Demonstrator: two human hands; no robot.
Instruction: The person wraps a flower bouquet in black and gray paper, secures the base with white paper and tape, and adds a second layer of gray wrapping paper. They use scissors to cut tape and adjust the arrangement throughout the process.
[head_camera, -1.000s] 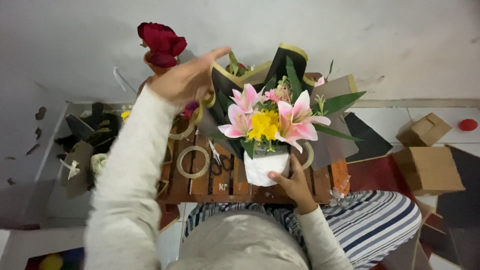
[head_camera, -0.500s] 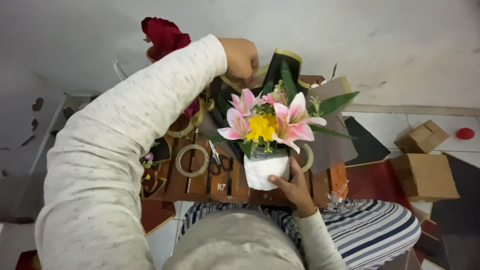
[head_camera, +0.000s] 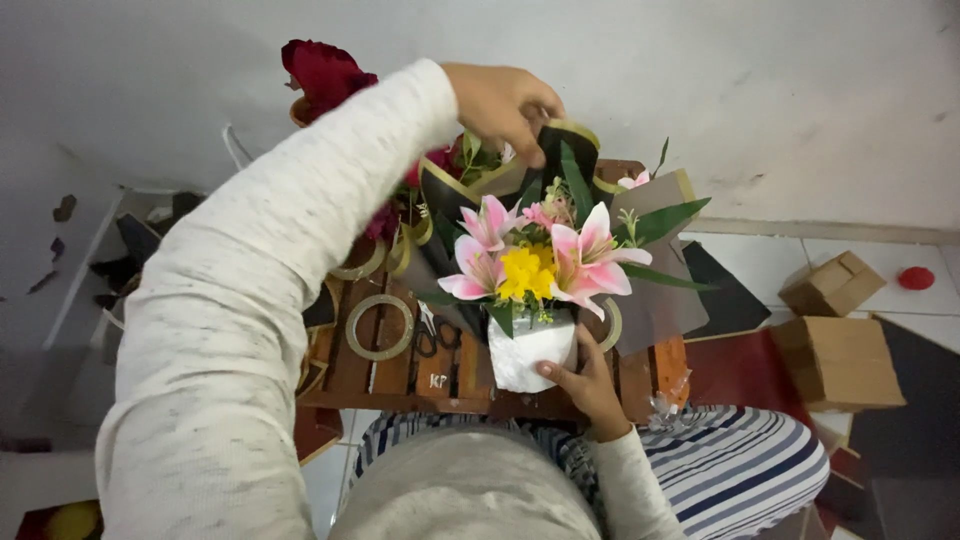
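Rough white foam block (head_camera: 530, 352) in the right hand (head_camera: 585, 380); matt black wrapping paper (head_camera: 560, 150) pinched by the left hand (head_camera: 500, 100); slatted wood table (head_camera: 400, 350) below

A plain grey-white wall (head_camera: 780, 90) rises behind a slatted wooden table (head_camera: 450, 365). Cardboard boxes (head_camera: 835, 340) sit on the white tiled floor (head_camera: 770, 255) at right, near a small red ball (head_camera: 915, 278).

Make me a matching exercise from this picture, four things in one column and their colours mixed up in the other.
Things:
1. lilies
2. block held by the right hand
3. rose
4. wrapping paper touched by the left hand

Colours:
A. dark red
B. black with gold edge
C. pink
D. white

Pairs: 1-C, 2-D, 3-A, 4-B
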